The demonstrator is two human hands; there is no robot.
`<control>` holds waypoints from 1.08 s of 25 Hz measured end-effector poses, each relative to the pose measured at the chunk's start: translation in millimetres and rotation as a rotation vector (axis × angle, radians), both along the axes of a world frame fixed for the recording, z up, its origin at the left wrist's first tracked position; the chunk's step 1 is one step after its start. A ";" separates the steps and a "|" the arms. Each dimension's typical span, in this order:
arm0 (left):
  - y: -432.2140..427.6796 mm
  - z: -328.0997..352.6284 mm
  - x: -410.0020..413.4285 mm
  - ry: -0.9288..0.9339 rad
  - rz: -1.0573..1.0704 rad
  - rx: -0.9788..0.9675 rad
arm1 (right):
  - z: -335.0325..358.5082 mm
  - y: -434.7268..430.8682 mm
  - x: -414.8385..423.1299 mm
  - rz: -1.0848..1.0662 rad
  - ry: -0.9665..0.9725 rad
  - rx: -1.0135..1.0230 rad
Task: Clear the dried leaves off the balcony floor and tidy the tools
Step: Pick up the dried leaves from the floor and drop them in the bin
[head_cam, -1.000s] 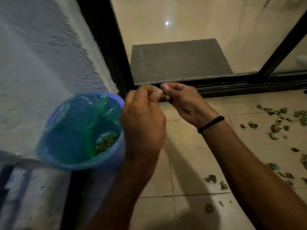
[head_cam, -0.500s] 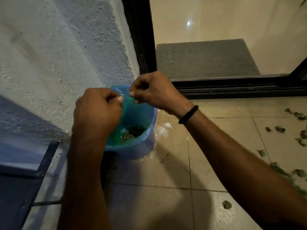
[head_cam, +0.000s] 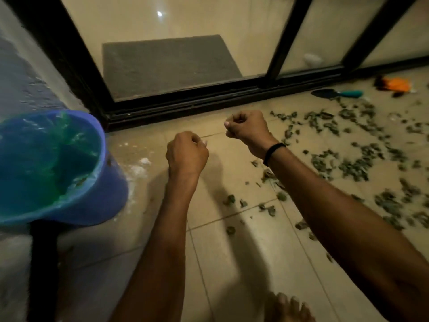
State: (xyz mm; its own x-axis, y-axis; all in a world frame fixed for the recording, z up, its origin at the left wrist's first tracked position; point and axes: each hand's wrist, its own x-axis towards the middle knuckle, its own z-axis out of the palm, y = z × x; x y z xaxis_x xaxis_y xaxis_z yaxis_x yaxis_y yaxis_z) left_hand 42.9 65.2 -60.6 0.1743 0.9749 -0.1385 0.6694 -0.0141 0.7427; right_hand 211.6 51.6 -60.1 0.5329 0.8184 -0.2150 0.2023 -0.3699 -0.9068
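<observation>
A blue bin (head_cam: pixel 109 189) with a green plastic liner (head_cam: pixel 58 159) stands at the left by the wall, some dried leaves inside it. More dried leaves (head_cam: pixel 348 163) lie scattered over the beige floor tiles to the right. My left hand (head_cam: pixel 186 154) hovers above the floor just right of the bin, fingers curled into a fist with nothing visible in it. My right hand (head_cam: pixel 247 129), a black band at its wrist, is a little farther right and higher, also curled and apparently empty. Both hands are apart from the bin.
A small trowel (head_cam: pixel 336 92) with a teal handle and an orange tool (head_cam: pixel 394 84) lie at the far right near the black sliding-door track (head_cam: pixel 185 105). A grey mat (head_cam: pixel 167 63) lies behind the glass. A black post (head_cam: pixel 44 263) stands below the bin. My bare foot (head_cam: pixel 287 307) shows at the bottom.
Both hands let go of the green liner and moved right, away from the bin. The view swung right, bringing the leaf scatter and the tools into sight.
</observation>
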 end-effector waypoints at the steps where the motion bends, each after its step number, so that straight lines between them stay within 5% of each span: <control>1: -11.1 -22.0 10.7 0.033 -0.039 -0.074 | -14.4 -17.8 14.2 -0.022 -0.065 -0.055; 7: -83.2 -140.9 24.4 0.230 -0.479 -0.065 | -121.3 -120.3 39.7 -0.080 -0.400 -0.316; 12: -120.1 -189.1 13.1 0.163 -0.367 0.166 | -157.9 -207.3 20.5 -0.006 -0.507 -0.457; 22: -131.7 -196.1 -1.3 -0.013 -0.279 0.144 | -177.2 -168.4 -6.7 0.116 -0.622 -0.293; 27: -160.6 -200.3 -11.2 0.041 -0.321 0.207 | -171.7 -148.2 -0.5 0.145 -0.636 -0.285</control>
